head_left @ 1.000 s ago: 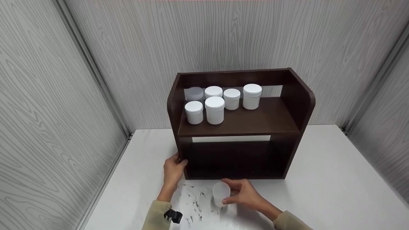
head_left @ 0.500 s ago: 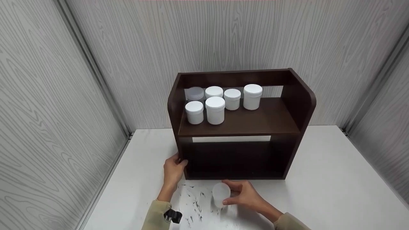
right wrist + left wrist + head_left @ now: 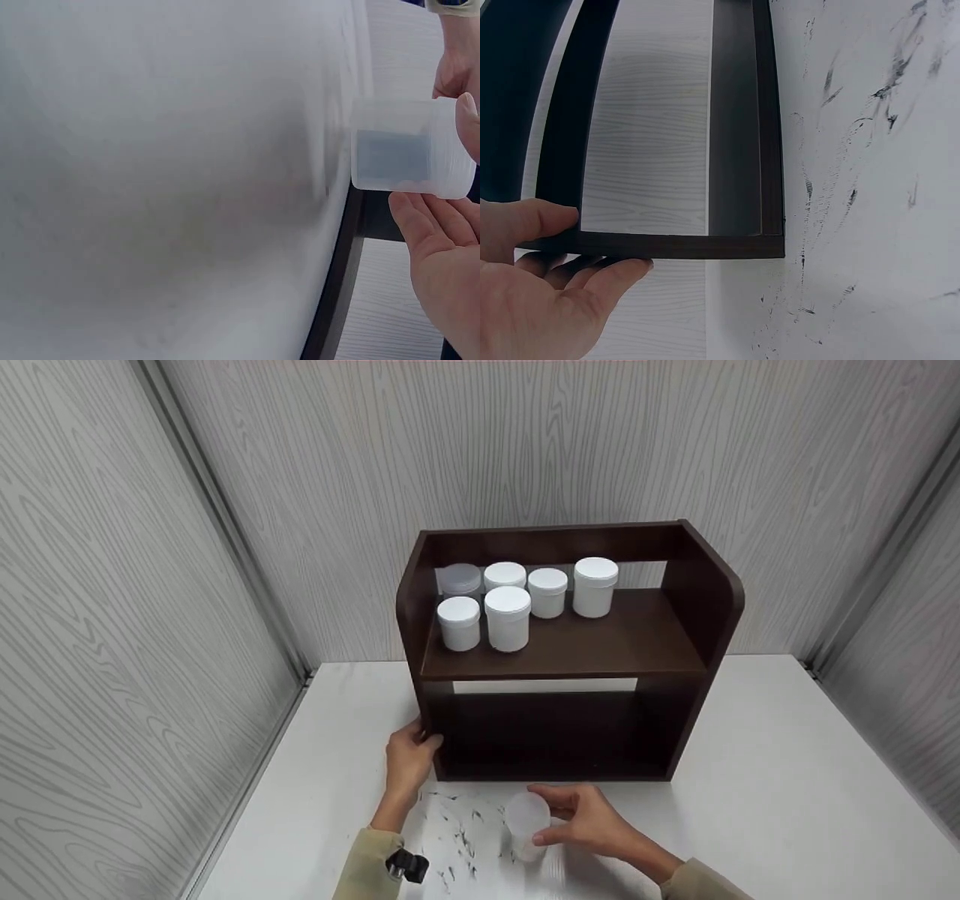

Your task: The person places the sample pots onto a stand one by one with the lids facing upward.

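My left hand (image 3: 407, 761) grips the left side panel of a dark brown two-tier shelf (image 3: 562, 660), low near its front edge. In the left wrist view the thumb lies inside the panel (image 3: 682, 246) and the fingers outside. A translucent plastic jar (image 3: 527, 821) with a lid is held by my right hand (image 3: 589, 821) in front of the shelf, thumb on the near side and fingers on the far side. The right wrist view shows the jar (image 3: 397, 146) between thumb and fingers, its base close over the white table.
On the upper shelf board stand several white lidded jars (image 3: 508, 621) and a greyish translucent jar (image 3: 460, 579) at the back left. Dark scuff marks (image 3: 463, 840) streak the white table (image 3: 757, 780). Grey wood-patterned panels (image 3: 525, 442) enclose the back and sides.
My right hand has moved slightly right and toward me with the translucent jar. The left hand keeps its grip on the shelf's side panel.
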`<act>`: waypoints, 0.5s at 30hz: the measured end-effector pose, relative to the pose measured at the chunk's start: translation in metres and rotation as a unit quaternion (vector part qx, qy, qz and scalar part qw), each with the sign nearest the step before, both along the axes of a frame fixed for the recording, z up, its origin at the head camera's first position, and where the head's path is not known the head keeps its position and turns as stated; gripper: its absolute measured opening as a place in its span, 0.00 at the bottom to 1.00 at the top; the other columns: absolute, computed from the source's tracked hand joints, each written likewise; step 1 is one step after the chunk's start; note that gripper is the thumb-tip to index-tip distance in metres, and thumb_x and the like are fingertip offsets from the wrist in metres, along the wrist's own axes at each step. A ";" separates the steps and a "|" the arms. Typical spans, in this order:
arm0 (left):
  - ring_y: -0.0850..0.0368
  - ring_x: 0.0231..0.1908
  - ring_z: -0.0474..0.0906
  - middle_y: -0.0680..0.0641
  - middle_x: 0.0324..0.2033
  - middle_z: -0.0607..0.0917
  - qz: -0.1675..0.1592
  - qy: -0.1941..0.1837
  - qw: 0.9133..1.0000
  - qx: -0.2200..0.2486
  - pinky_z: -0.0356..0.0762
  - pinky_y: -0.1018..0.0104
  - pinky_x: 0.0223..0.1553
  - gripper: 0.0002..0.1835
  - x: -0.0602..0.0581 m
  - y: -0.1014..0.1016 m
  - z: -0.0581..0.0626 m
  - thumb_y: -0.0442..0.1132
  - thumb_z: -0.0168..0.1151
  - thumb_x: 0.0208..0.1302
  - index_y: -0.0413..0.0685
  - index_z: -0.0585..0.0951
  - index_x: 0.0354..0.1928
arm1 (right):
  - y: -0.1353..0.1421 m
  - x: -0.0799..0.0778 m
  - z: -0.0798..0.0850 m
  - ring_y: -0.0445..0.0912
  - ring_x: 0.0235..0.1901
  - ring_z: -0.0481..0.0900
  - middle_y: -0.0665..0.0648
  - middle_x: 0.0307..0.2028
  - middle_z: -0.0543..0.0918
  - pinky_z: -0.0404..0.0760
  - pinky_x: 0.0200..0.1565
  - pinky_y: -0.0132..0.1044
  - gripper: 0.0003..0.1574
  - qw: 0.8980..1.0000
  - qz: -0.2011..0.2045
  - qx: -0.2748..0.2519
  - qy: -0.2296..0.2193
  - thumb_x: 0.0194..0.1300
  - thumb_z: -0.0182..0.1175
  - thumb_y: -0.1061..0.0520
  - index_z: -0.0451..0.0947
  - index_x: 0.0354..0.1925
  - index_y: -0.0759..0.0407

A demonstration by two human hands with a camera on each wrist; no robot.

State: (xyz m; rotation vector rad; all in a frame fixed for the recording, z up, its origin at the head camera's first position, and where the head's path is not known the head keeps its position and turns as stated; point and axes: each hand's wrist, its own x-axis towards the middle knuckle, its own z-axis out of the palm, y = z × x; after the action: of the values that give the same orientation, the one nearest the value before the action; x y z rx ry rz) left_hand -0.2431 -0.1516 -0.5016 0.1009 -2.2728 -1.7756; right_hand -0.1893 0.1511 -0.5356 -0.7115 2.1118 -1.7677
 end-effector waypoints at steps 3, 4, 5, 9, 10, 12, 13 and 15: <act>0.36 0.62 0.80 0.29 0.62 0.81 -0.005 -0.004 1.000 0.001 0.80 0.50 0.60 0.27 -0.001 0.000 0.000 0.29 0.61 0.70 0.24 0.73 0.69 | 0.004 0.002 0.008 0.65 0.68 0.72 0.73 0.69 0.73 0.77 0.62 0.41 0.48 1.000 0.011 0.002 0.007 0.57 0.82 0.59 0.72 0.70 0.73; 0.36 0.62 0.80 0.29 0.62 0.81 -0.006 -0.006 1.000 0.002 0.80 0.51 0.60 0.28 -0.001 0.000 0.000 0.30 0.61 0.71 0.24 0.72 0.70 | 0.005 0.002 0.011 0.64 0.69 0.71 0.73 0.69 0.73 0.77 0.63 0.41 0.48 1.000 0.013 0.003 0.010 0.57 0.81 0.58 0.72 0.70 0.74; 0.37 0.62 0.80 0.29 0.62 0.80 -0.007 -0.008 1.000 0.003 0.80 0.51 0.60 0.28 -0.001 0.000 0.000 0.30 0.61 0.71 0.25 0.72 0.70 | 0.006 0.003 0.014 0.64 0.69 0.71 0.73 0.69 0.73 0.77 0.63 0.41 0.48 1.000 0.014 0.001 0.012 0.57 0.81 0.58 0.72 0.70 0.73; 0.36 0.63 0.79 0.29 0.63 0.79 -0.010 -0.006 1.000 0.007 0.79 0.50 0.61 0.28 -0.001 0.000 0.000 0.30 0.61 0.71 0.25 0.71 0.70 | 0.010 0.006 0.026 0.62 0.67 0.73 0.72 0.68 0.74 0.79 0.60 0.41 0.48 1.000 0.008 -0.011 0.006 0.56 0.82 0.60 0.73 0.69 0.74; 0.36 0.63 0.78 0.29 0.64 0.79 -0.009 -0.007 1.000 0.008 0.79 0.50 0.61 0.28 -0.001 0.000 0.000 0.30 0.61 0.71 0.25 0.71 0.71 | 0.012 0.006 0.029 0.63 0.67 0.74 0.73 0.68 0.74 0.80 0.59 0.42 0.48 1.000 0.008 -0.015 0.003 0.56 0.82 0.60 0.72 0.69 0.75; 0.37 0.63 0.78 0.29 0.64 0.79 -0.008 -0.008 1.000 0.006 0.79 0.50 0.61 0.28 -0.001 0.000 0.000 0.30 0.61 0.71 0.25 0.71 0.71 | 0.014 0.008 0.034 0.63 0.66 0.75 0.75 0.68 0.72 0.81 0.58 0.43 0.48 1.000 0.007 -0.024 -0.005 0.55 0.82 0.62 0.72 0.69 0.75; 0.37 0.63 0.78 0.29 0.64 0.79 -0.006 -0.009 1.000 0.006 0.79 0.50 0.61 0.28 -0.001 0.000 0.000 0.30 0.61 0.71 0.26 0.71 0.71 | 0.015 0.008 0.037 0.63 0.66 0.75 0.76 0.68 0.72 0.81 0.58 0.43 0.48 1.000 0.006 -0.028 -0.009 0.55 0.82 0.62 0.72 0.69 0.76; 0.37 0.63 0.78 0.29 0.63 0.80 -0.003 -0.010 1.000 0.005 0.79 0.50 0.61 0.28 -0.001 0.000 0.000 0.29 0.61 0.71 0.26 0.72 0.71 | 0.017 0.009 0.043 0.62 0.65 0.75 0.77 0.68 0.71 0.82 0.56 0.43 0.48 0.999 0.003 -0.032 -0.017 0.55 0.82 0.63 0.72 0.69 0.75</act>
State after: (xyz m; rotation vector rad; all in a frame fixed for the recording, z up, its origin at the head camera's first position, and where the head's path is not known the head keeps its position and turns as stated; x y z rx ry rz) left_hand -0.2440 -0.1516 -0.5015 0.1140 -2.2806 -1.7954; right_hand -0.1801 0.1681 -0.4929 -0.6970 2.0366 -1.8398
